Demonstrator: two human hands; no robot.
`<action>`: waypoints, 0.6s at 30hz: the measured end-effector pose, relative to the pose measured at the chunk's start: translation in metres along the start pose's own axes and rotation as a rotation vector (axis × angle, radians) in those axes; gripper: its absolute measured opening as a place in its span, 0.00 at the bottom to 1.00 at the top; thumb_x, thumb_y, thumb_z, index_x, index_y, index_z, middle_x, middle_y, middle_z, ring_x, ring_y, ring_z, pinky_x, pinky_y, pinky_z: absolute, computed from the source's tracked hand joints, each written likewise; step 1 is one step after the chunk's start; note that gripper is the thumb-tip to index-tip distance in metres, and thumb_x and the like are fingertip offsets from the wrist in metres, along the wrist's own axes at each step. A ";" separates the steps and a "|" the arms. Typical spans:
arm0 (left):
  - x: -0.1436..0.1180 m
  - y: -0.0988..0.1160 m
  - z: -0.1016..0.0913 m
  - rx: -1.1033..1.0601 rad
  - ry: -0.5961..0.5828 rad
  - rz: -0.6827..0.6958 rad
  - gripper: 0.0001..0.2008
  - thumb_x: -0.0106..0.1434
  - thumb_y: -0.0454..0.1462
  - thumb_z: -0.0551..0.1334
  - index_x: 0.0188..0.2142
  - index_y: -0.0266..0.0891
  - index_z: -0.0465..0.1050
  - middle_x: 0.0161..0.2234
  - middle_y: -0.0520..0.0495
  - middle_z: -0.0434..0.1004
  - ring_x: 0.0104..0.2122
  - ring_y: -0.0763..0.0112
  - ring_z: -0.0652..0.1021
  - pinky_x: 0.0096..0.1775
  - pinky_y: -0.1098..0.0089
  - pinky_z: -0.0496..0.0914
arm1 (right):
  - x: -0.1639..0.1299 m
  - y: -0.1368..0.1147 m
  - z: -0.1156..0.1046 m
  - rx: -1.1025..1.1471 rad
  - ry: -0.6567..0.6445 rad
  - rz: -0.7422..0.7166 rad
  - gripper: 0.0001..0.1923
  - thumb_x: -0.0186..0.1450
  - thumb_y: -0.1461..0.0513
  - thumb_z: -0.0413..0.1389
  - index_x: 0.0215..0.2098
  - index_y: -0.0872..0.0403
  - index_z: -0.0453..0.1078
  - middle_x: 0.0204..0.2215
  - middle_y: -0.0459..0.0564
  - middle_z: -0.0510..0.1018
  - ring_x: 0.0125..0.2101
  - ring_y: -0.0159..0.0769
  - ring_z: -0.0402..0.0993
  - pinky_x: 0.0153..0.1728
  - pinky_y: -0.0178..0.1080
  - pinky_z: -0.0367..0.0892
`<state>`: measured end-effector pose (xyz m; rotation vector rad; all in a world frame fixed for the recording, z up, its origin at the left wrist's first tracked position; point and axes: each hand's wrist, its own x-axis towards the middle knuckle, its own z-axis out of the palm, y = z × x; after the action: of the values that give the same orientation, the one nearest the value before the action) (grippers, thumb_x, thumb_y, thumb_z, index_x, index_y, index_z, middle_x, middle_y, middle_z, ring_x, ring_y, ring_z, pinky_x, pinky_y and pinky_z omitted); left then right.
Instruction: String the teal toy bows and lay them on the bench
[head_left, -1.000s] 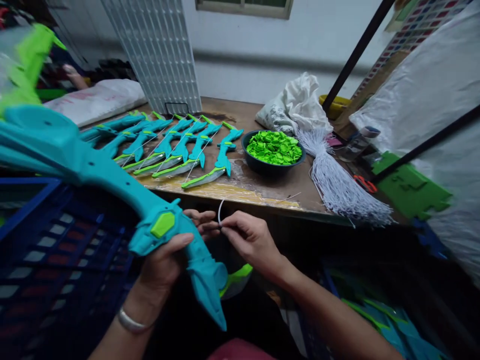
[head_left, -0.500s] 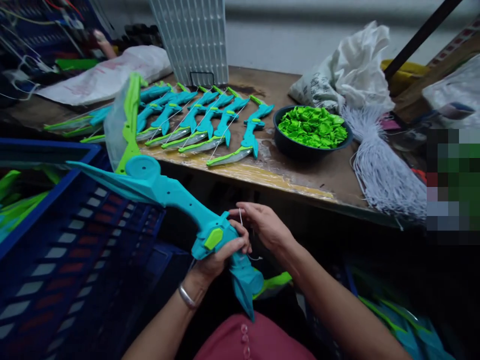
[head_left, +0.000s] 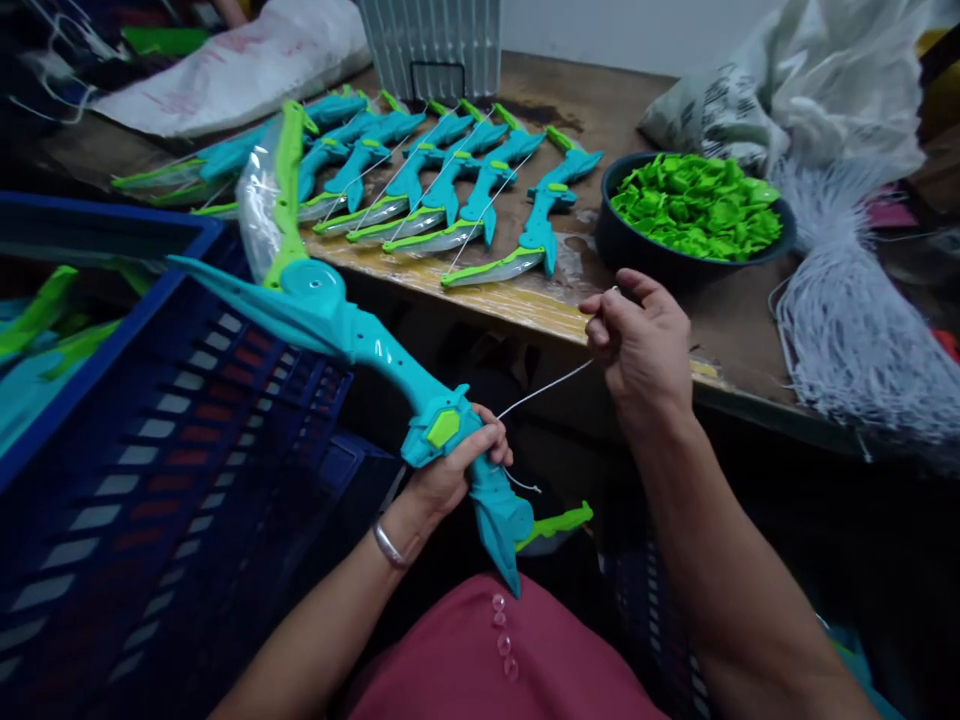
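Note:
A turquoise toy bow [head_left: 397, 365] with lime-green limbs and a green centre badge slants across the view. My left hand [head_left: 469, 450] is wrapped round its grip, just below the badge. A white string [head_left: 546, 388] runs from beside that hand up to my right hand [head_left: 637, 340], which pinches it between closed fingers. The string's other end, with a small knot, dangles below my left hand. On the table [head_left: 600, 100], several similar toy bows [head_left: 450, 180] lie in a row, strings stretched across some of them.
A dark bowl [head_left: 694, 262] of green plastic pieces stands by the table edge. White strings [head_left: 862, 330] lie bundled right of it, before white sacks [head_left: 780, 90]. A blue crate [head_left: 97, 420] holding bow parts is at left. A grey ribbed panel [head_left: 431, 40] stands behind.
My right hand has moved up and right, away from the bow, drawing the white string out straight. My left hand keeps its hold on the bow. The view has tilted downward.

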<state>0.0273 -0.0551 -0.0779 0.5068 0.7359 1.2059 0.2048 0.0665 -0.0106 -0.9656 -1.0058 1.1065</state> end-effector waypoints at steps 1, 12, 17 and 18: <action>0.002 -0.001 0.001 -0.007 0.025 -0.011 0.13 0.57 0.38 0.72 0.35 0.38 0.69 0.25 0.55 0.67 0.25 0.75 0.69 0.34 0.67 0.70 | -0.011 -0.001 0.004 -0.070 -0.029 -0.049 0.11 0.63 0.63 0.60 0.44 0.50 0.67 0.27 0.41 0.77 0.18 0.25 0.62 0.18 0.29 0.56; 0.000 -0.019 0.007 0.032 0.201 -0.083 0.20 0.46 0.43 0.77 0.33 0.39 0.72 0.28 0.51 0.75 0.30 0.66 0.76 0.35 0.64 0.73 | -0.074 0.026 0.043 -0.707 -0.699 -0.076 0.32 0.60 0.48 0.69 0.57 0.53 0.72 0.52 0.54 0.77 0.51 0.48 0.73 0.52 0.48 0.69; -0.012 -0.020 0.002 0.118 0.224 -0.093 0.19 0.46 0.40 0.76 0.33 0.40 0.72 0.29 0.50 0.76 0.33 0.62 0.77 0.37 0.62 0.75 | -0.081 0.022 0.041 -0.650 -0.785 0.038 0.19 0.63 0.49 0.67 0.42 0.54 0.75 0.34 0.45 0.75 0.34 0.34 0.71 0.35 0.35 0.64; -0.014 -0.020 0.000 0.138 0.231 -0.092 0.18 0.46 0.39 0.76 0.33 0.40 0.72 0.30 0.50 0.76 0.36 0.61 0.77 0.39 0.63 0.75 | -0.084 0.022 0.042 -0.673 -0.774 -0.002 0.19 0.62 0.49 0.68 0.40 0.54 0.75 0.33 0.45 0.73 0.33 0.34 0.69 0.34 0.35 0.63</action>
<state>0.0376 -0.0747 -0.0885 0.4461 1.0342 1.1440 0.1469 -0.0078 -0.0332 -1.0631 -2.0995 1.1842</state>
